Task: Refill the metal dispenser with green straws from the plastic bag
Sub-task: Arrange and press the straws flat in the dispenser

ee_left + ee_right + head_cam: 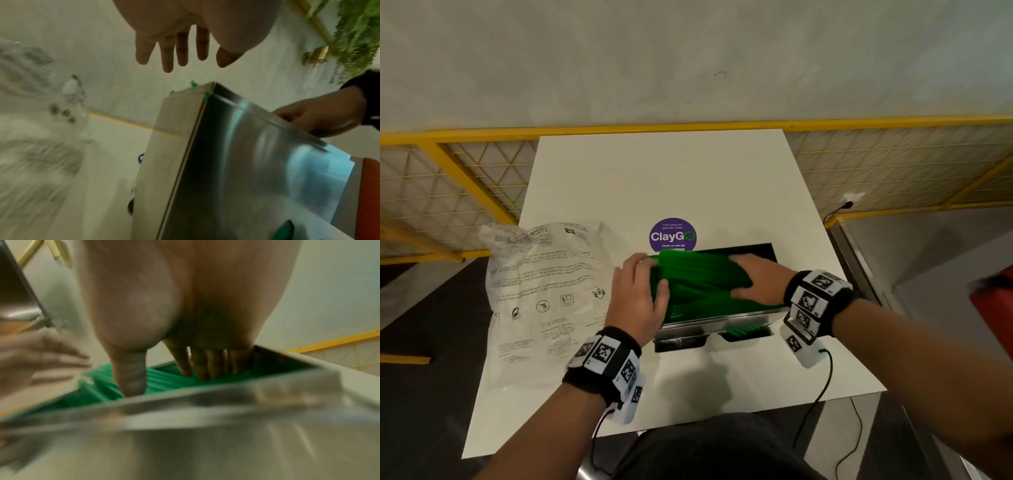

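- In the open top of the metal dispenser I saw the green straws heaped, between both hands.
- My right hand lay flat on them, fingers straight.
- My left hand, fingers loose, touched their left ends.
- The plastic bag lay left on the table.

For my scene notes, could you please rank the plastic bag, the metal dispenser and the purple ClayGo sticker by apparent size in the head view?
1. plastic bag, largest
2. metal dispenser, partly covered by hands
3. ClayGo sticker, smallest
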